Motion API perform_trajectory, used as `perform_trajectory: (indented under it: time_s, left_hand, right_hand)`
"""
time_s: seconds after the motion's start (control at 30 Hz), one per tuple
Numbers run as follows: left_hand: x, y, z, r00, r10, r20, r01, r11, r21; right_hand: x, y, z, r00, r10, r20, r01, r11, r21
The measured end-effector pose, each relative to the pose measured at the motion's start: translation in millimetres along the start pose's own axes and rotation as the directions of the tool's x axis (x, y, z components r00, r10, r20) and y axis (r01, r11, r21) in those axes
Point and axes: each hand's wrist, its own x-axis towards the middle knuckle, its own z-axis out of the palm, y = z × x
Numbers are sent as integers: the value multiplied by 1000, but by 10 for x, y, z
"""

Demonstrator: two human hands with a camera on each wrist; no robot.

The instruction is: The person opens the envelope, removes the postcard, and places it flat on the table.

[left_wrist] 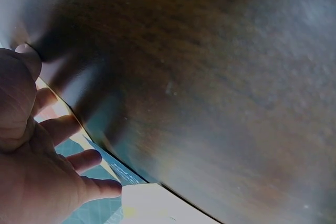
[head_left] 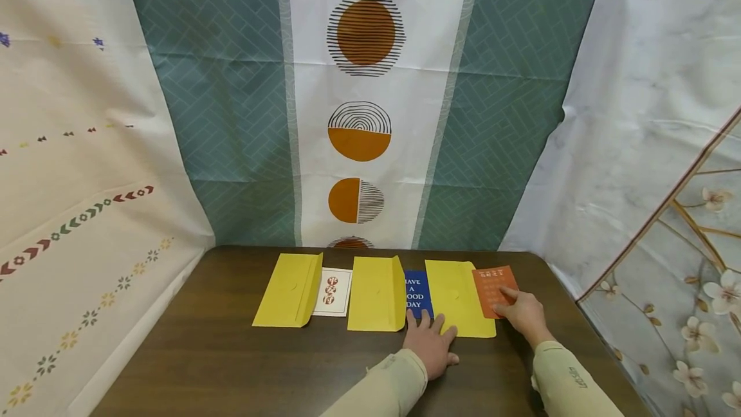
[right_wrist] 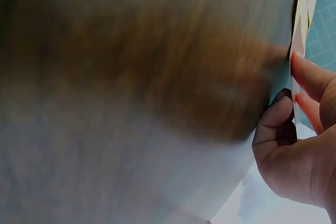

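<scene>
In the head view my right hand (head_left: 525, 315) pinches the right edge of an orange-red card (head_left: 485, 283) with printed characters. The card's left side overlaps a yellow envelope (head_left: 454, 285), the rightmost of three. My left hand (head_left: 430, 347) lies with spread fingers at the lower edge of that envelope and of a blue card (head_left: 418, 289) with white lettering. Part of the blue card is hidden at the middle yellow envelope (head_left: 373, 295). The left wrist view shows the left fingers (left_wrist: 86, 160) extended; in the right wrist view the right thumb (right_wrist: 277, 113) is bent toward the fingers.
A third yellow envelope (head_left: 285, 291) lies at the left, with a white card (head_left: 334, 291) with red characters beside its flap. All rest on a dark wooden table (head_left: 231, 365). Patterned cloths (head_left: 243, 114) hang behind the table and at both sides.
</scene>
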Motion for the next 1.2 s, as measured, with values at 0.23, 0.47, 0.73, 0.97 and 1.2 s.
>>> perform_trajectory:
  time_s: [0.23,0.47,0.73,0.97,1.2]
  left_hand:
    - [-63,-13,-103,1000,4,22,-3,1000,-29]
    - [-39,-3,-54,1000,-1,10,1,1000,-21]
    - [-11,6,-11,1000,-3,-7,3,1000,2]
    - [-2,0,6,1000,-3,-10,3,1000,-8]
    - [-35,2,-21,1000,0,-9,0,1000,-15]
  right_hand:
    - [-7,21,-16,1000,11,6,-10,1000,-7]
    - [-33,59,-38,999,34,25,-33,999,-17]
    - [-69,95,-95,997,64,35,-63,998,-31]
    - [-56,76,-89,996,77,33,-76,996,-40]
    - [-95,70,-142,993,109,41,-107,993,-55]
